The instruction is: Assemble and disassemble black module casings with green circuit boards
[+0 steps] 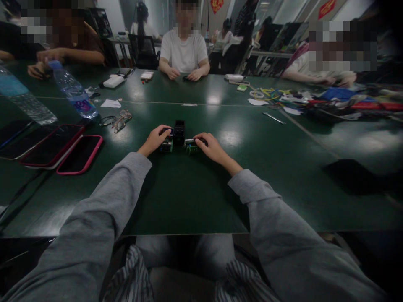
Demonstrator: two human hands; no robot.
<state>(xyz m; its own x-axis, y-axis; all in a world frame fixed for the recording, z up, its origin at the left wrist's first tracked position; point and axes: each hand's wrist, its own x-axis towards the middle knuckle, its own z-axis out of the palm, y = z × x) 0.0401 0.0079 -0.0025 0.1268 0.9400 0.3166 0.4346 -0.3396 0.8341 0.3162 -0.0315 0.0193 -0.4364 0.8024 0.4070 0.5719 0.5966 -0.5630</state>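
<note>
A small black box-shaped device (179,131) stands upright on the green table between my hands. My left hand (155,140) is closed on a small circuit board (166,145) with metal-looking parts, just left of the black device. To the right of the device, my right hand (208,145) pinches another green circuit board (191,146) that has a pale upper edge. Both boards are at or close to the tabletop; I cannot tell whether they touch it. My fingers cover part of each board.
Phones, one in a pink-edged case (80,155), lie at the left near water bottles (74,92). Glasses (121,121) rest ahead of them. At the right are a wrench-like metal tool (273,118), tangled cables (277,95) and a dark object (349,174). Other people sit across the table.
</note>
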